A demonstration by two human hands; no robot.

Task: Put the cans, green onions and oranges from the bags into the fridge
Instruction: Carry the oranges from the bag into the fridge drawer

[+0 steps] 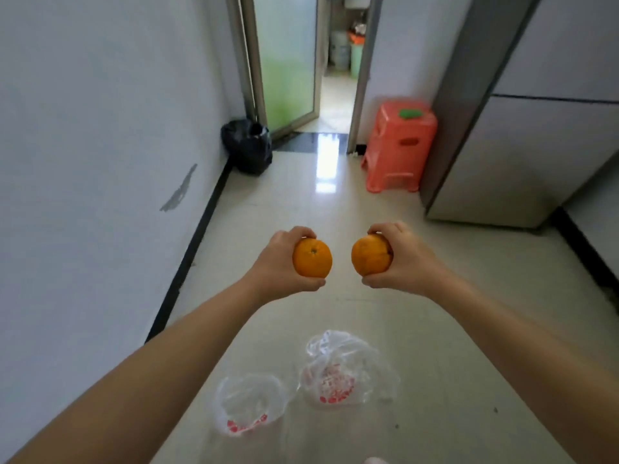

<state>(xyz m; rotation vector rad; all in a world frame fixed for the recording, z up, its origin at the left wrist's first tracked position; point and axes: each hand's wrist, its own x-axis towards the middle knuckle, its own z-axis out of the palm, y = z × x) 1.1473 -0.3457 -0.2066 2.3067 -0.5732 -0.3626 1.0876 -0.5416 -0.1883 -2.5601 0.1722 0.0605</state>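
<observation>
My left hand [279, 266] grips one orange [312, 258] and my right hand [407, 259] grips a second orange [370, 255]; both are held out in front of me above the floor, a short gap between them. Two clear plastic bags with red print lie on the tiles below my arms, one at the left [248, 405] and one at the right [341, 373]; both look flat and I see nothing inside. The grey fridge [522, 135] stands at the right with its doors closed. No cans or green onions are in view.
A red plastic stool [397, 147] stands beside the fridge. A black rubbish bag [248, 145] sits in the far left corner by a glass door [284, 58] that opens onto another room. A white wall [100, 128] runs along my left side.
</observation>
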